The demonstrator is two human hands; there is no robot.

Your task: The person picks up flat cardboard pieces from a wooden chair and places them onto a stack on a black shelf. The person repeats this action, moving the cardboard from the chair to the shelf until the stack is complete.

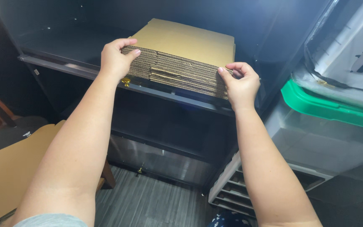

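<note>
A stack of flattened brown cardboard boxes lies on the dark cabinet shelf, its corrugated edges facing out. Well right of the stack, a clear plastic storage bin with a green lid stands. Lower left of the stack, another flat tan cardboard sheet leans.

Your left hand hides the cardboard stack's near-left corner; the clear bin runs off right.
</note>
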